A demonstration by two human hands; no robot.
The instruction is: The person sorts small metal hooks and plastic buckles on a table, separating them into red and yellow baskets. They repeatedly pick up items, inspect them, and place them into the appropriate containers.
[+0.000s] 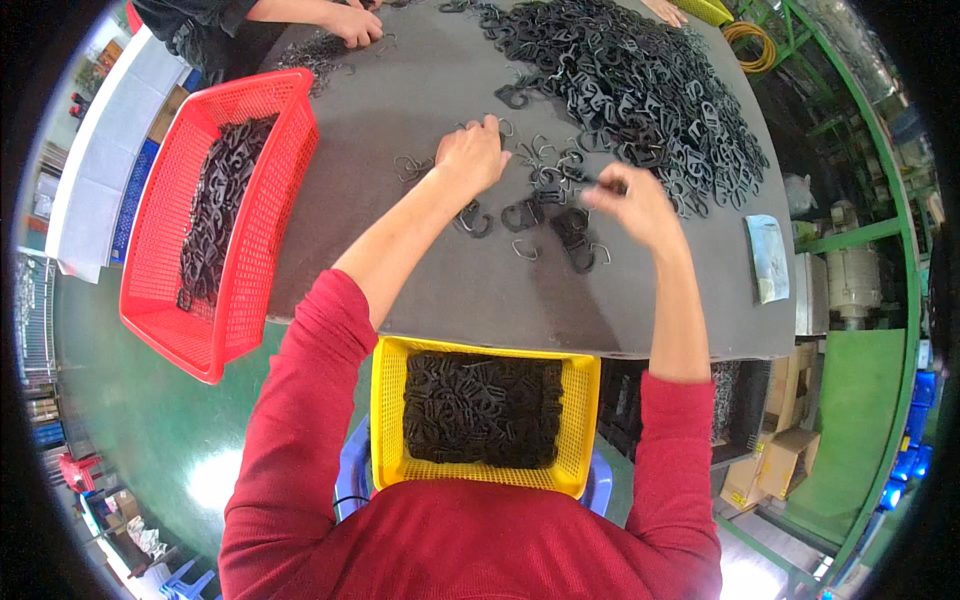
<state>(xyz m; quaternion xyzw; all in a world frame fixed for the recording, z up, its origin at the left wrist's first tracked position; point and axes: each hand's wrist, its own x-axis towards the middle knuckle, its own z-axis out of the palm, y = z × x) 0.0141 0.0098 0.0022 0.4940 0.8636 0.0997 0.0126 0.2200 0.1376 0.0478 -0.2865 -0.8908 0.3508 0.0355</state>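
My left hand (475, 157) is over the grey table, fingers curled down among loose bent wire clips (408, 168); whatever it may grip is hidden beneath the fingers. To its right, my right hand (640, 208) has thumb and fingers closed around a small black plastic hook (614, 186), only partly visible. Between and below the hands lie several loose black plastic hooks (521, 214) and a few bent metal wires (525, 249). A large heap of black hooks (640, 90) spreads over the far right of the table.
Black hooks fill a yellow basket (388, 400) against my front and partly fill a red basket (262, 230) at the left. Another person's hand (357, 24) works at the far left among small wires. A pale blue packet (768, 258) lies near the right edge.
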